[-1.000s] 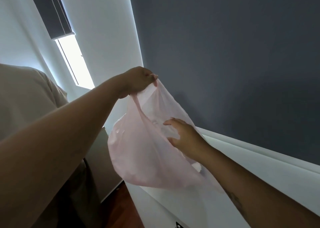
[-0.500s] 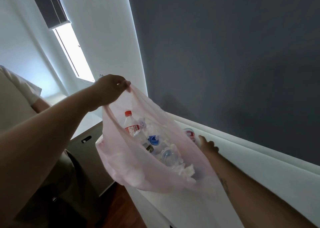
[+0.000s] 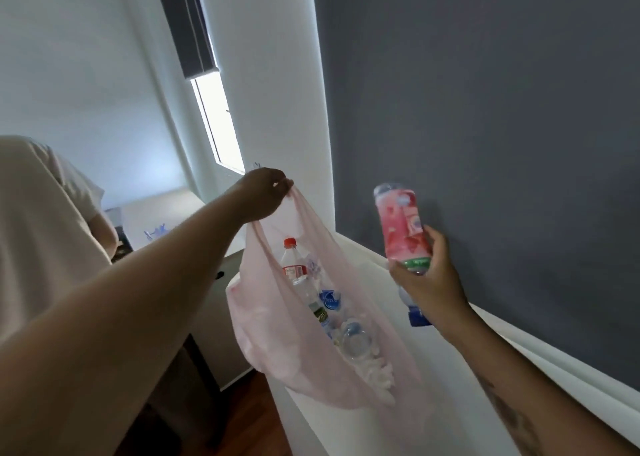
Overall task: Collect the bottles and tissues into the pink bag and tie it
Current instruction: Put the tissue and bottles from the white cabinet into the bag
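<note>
head view: the right hand (image 3: 427, 282) has left the white ledge (image 3: 540, 362), where it was reaching behind the bag 0.5 s ago. it is now raised just to the right of the bag's mouth. its fingers (image 3: 438, 244) curl round the lower end of a pink-labelled bottle (image 3: 401, 227), which stands almost upright above the palm. a blue-capped bottle (image 3: 419, 317) pokes out below the same hand; it seems tucked under the palm, though i cannot tell how firmly it is held.

the left hand (image 3: 265, 192) pinches 1 handle of the pink bag (image 3: 263, 334) and keeps it lifted, as it did 0.5 s ago. the bag hangs in the air in front of the ledge with its mouth gaping. inside lie a red-capped bottle (image 3: 290, 254), a clear bottle (image 3: 353, 339) and crumpled tissues (image 3: 375, 376) at the bottom.

so the pick-up looks done and the pink-labelled bottle is still outside the bag. the next move is likely to lower it into the opening. tying has not begun. the bag and arm hide part of the ledge, so i cannot tell whether more items wait there.
</note>
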`<state>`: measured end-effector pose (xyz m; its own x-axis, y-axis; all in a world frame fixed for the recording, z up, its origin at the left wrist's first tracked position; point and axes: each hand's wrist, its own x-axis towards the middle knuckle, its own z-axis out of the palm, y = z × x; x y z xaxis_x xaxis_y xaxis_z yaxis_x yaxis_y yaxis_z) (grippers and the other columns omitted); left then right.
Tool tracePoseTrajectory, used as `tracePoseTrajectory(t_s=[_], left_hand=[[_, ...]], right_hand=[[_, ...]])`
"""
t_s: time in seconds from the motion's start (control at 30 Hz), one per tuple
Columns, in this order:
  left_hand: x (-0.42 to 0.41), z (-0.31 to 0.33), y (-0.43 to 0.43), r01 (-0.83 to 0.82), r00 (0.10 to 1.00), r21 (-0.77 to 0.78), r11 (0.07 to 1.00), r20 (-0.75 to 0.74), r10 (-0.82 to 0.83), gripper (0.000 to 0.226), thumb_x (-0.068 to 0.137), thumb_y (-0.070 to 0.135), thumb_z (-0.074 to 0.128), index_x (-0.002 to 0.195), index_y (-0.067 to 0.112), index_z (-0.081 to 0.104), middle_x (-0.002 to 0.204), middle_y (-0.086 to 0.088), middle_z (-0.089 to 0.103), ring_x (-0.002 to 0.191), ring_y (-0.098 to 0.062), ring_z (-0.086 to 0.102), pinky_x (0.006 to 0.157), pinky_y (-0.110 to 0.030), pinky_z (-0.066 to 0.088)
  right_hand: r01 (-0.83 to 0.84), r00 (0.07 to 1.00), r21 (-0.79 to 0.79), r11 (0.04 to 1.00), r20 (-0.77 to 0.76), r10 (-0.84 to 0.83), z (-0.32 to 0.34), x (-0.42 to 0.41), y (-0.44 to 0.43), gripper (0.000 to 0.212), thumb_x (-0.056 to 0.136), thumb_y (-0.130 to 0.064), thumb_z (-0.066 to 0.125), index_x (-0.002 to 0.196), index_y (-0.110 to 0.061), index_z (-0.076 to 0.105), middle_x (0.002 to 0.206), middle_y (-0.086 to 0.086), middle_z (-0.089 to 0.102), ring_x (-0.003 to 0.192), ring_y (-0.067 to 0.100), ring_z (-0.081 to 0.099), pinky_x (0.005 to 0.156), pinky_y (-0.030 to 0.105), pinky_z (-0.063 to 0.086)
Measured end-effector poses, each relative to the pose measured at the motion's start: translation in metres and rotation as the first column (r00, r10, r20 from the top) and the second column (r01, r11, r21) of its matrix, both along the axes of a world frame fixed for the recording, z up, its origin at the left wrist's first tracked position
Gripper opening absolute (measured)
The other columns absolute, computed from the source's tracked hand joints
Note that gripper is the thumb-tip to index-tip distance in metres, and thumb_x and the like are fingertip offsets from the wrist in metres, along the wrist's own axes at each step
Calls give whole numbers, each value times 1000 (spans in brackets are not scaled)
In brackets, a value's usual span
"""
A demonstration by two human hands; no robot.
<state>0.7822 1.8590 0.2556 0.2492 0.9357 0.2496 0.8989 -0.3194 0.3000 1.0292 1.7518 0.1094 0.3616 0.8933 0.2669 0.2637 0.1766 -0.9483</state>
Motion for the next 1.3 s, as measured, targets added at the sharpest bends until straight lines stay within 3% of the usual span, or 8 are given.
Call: tracePoseTrajectory(t_s=[0.23, 0.4, 0.53, 0.63, 0.8, 0.9, 1.1, 1.3], left_hand=[[12, 17, -5, -26, 996, -19, 999, 89, 28, 42, 108, 30, 41, 122, -1, 65, 128, -19, 65, 119, -34, 59, 99, -34, 43], [7, 24, -6, -12, 994, 31, 999, 105, 9, 41, 107, 30, 41, 112, 3, 71, 121, -17, 67, 114, -33, 60, 94, -31, 43], [-5, 26, -6, 11, 998, 47, 999, 64, -14, 39, 107, 31, 42, 112, 5, 71, 120, -15, 67, 114, -31, 59, 96, -33, 43], [-11, 27, -3, 25, 998, 63, 998, 55, -29, 39, 107, 32, 42, 117, 5, 69, 124, -15, 66, 116, -31, 58, 98, -35, 43], [-13, 32, 0, 44, 997, 84, 996, 66, -50, 38, 107, 29, 43, 113, 4, 70, 122, -15, 67, 116, -31, 59, 99, -35, 43], [-11, 32, 1, 54, 994, 91, 994, 89, -62, 38, 107, 29, 43, 111, 4, 71, 122, -14, 67, 115, -31, 59, 100, -36, 44], [2, 33, 3, 74, 985, 102, 992, 149, -89, 39, 107, 28, 43, 107, 3, 73, 122, -14, 68, 114, -30, 60, 96, -33, 43], [25, 42, 0, 85, 972, 129, 988, 209, -111, 39, 107, 28, 43, 111, 2, 72, 126, -17, 66, 118, -35, 58, 101, -38, 44]], right_hand=[[-291, 880, 58, 955, 407, 244, 29, -67, -39, 83, 75, -55, 72, 144, -43, 28, 135, -13, 40, 114, 6, 55, 90, 28, 56], [-269, 881, -43, 962, 392, 264, -7, -92, 0, 70, 79, -76, 48, 140, -54, 20, 149, -15, 36, 135, 11, 41, 111, 35, 35], [-45, 594, -353, 935, 743, 309, -12, -74, 13, 46, 94, -43, 56, 135, -23, 52, 136, 4, 54, 117, 26, 55, 93, 35, 45], [-69, 223, 80, 994, 973, -62, -1, -62, 5, 26, 76, -36, 80, 93, -17, 71, 96, 4, 70, 86, 26, 65, 73, 34, 49], [-267, 107, 62, 962, 994, -34, -5, -22, -20, 50, 83, -70, 53, 103, -28, 73, 128, -4, 64, 131, 25, 51, 111, 49, 26], [-234, 217, -218, 947, 938, 270, -19, -7, -40, 81, 77, -88, 29, 135, -37, 53, 155, -19, 23, 148, 13, 12, 120, 41, 12], [357, 812, -191, 914, 547, -204, -58, 18, -47, 51, 84, -15, 69, 126, -26, 44, 128, 7, 38, 91, 28, 62, 66, 36, 50], [-12, 996, -612, 791, -73, -42, -31, 41, -60, 14, 91, -31, 56, 99, -20, 59, 110, 2, 63, 88, 21, 65, 78, 38, 54]])
